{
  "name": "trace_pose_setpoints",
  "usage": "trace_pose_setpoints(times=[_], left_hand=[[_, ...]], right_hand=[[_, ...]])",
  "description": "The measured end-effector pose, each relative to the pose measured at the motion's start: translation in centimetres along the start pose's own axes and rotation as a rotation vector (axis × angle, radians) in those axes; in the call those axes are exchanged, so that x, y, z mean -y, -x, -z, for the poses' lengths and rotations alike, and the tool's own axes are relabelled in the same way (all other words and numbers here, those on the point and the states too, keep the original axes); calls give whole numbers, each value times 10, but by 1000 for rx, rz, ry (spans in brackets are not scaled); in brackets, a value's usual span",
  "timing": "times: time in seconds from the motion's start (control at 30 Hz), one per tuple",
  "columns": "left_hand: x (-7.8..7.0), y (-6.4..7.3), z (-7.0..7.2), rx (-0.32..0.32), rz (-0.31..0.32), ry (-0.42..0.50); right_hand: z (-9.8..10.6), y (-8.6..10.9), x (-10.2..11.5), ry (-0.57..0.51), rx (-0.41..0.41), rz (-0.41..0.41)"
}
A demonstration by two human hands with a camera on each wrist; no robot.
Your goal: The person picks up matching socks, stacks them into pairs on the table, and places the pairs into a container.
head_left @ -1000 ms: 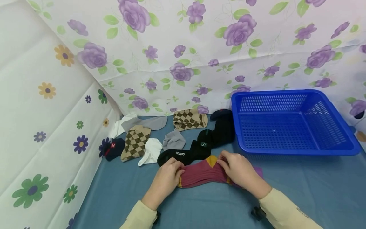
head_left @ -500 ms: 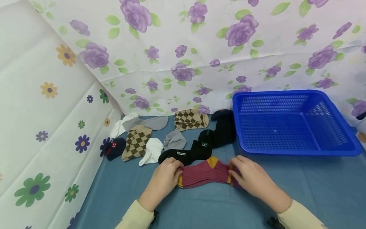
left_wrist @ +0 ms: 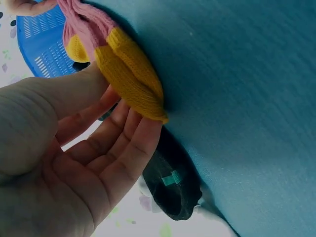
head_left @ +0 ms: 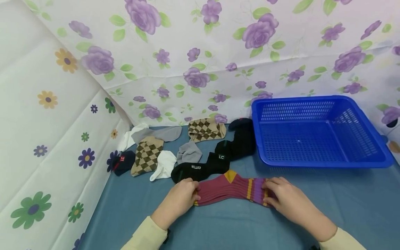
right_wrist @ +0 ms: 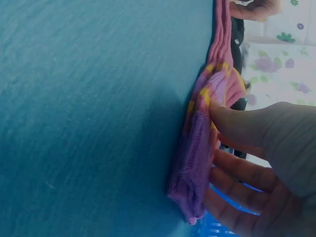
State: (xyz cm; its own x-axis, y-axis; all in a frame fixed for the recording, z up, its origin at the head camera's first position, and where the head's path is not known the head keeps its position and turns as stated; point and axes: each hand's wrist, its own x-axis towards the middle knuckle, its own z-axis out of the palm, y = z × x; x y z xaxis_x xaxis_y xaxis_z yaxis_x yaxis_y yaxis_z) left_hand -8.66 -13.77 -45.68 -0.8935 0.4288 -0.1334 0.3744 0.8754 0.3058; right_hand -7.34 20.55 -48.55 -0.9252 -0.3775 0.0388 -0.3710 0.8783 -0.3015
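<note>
A maroon sock [head_left: 220, 190] with a mustard heel, mustard toe and purple striped cuff lies stretched sideways on the blue cloth. At its toe end, my left hand [head_left: 178, 198] pinches the mustard toe [left_wrist: 131, 74] between thumb and fingers. The other end is held by my right hand [head_left: 289, 199], with the thumb on the purple cuff [right_wrist: 190, 158] and fingers along its far side. Just behind the maroon sock lies a black sock [head_left: 195, 171] marked COTTON. My fingers partly cover both ends of the maroon sock in the head view.
A blue plastic basket [head_left: 260, 139] stands at the back right. Several loose socks lie at the back left, among them a checkered sock [head_left: 147, 156], a white sock [head_left: 165, 165] and a grey sock [head_left: 189, 152]. Floral sheets [head_left: 175, 62] rise behind and on the left.
My right hand has moved right along the maroon sock to the cuff end, so the purple and mustard stripes show now. My left hand has stayed at the toe.
</note>
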Motion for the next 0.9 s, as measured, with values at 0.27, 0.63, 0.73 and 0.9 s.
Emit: trace_pose_setpoints(times=[0.27,0.63,0.73,0.9], left_hand=[[-1,1,2,11,-22,-31],[-1,0,0,6,-34,-63],[0,-1,0,7,-24,-50],[0,-1,0,10,-18,-39]], right_hand=[[1,-3,-5,24,-30,-110],[4,-5,-12,-5,3,-175],[5,-5,-14,-6,22,-194],[7,-5,-15,-16,36,-189]])
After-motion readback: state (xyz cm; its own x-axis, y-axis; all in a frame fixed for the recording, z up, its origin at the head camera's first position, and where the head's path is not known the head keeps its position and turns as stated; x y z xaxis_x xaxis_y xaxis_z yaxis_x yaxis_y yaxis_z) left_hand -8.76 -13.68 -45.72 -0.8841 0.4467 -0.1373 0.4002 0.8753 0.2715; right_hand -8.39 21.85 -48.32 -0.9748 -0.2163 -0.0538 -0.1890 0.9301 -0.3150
